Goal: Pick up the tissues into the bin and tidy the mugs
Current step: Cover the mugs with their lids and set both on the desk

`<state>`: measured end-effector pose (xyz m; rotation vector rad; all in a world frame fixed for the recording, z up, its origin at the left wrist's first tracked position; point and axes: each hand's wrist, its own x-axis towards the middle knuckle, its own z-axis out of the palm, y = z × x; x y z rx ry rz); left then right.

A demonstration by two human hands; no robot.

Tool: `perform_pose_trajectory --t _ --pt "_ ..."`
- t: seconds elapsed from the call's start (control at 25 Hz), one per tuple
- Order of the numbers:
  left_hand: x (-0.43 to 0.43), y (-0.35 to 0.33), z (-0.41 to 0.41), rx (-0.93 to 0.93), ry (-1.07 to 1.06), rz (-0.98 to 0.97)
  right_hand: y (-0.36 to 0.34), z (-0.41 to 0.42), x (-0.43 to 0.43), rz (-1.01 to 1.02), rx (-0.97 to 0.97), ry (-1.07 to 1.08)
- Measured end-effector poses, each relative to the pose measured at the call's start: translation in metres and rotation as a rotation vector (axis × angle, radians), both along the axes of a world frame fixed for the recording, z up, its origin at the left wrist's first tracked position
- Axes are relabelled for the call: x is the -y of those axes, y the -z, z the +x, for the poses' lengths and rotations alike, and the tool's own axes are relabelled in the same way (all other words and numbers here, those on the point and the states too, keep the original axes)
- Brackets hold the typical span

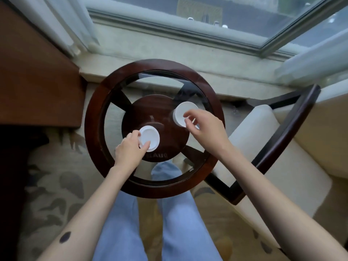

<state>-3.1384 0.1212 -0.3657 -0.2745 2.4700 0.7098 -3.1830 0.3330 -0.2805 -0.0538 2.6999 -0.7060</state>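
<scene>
Both bare forearms reach forward and away from the body, converging slightly toward each other. The left hand (130, 150) lies palm down, nearer the body than the other, its wrist straight, thumb and fingers curled and pinching something at their tips. A dark oval mark sits on the left forearm near the elbow. The right hand (204, 127) is farther forward and off to the right of the left one, well apart from it, wrist bent slightly inward, thumb and forefinger drawn together in a pinch while the other fingers curl loosely beneath. Two legs in light blue trousers stand below and between the forearms.
</scene>
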Motion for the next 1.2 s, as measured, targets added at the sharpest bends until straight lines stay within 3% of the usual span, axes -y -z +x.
perform_pose_trajectory --t 0.16,0.28,0.48,0.64,0.8,1.04,1.12,1.2 --pt "-0.009 0.016 0.000 -0.042 -0.110 -0.068 0.009 -0.009 -0.011 -0.021 -0.003 -0.030" --pt "-0.007 0.028 -0.002 0.028 -0.154 -0.048 0.014 -0.011 -0.014 -0.057 0.005 -0.054" --pt "-0.003 0.013 -0.011 0.021 -0.271 0.167 0.015 -0.016 -0.013 -0.123 0.062 -0.046" --pt "-0.009 -0.030 -0.040 -0.058 -0.352 0.568 0.005 -0.027 -0.009 -0.283 0.167 0.012" --pt "-0.031 -0.067 -0.069 -0.134 -0.356 0.794 -0.010 -0.040 -0.004 -0.465 0.258 -0.058" --pt "-0.060 -0.070 -0.080 -0.122 -0.327 0.906 -0.016 -0.049 -0.020 -0.703 0.243 0.028" --pt "-0.065 -0.059 -0.080 -0.141 -0.325 0.899 -0.013 -0.050 -0.029 -0.665 0.198 0.081" --pt "-0.070 -0.041 -0.077 -0.147 -0.344 0.728 -0.008 -0.051 -0.039 -0.490 0.063 0.057"
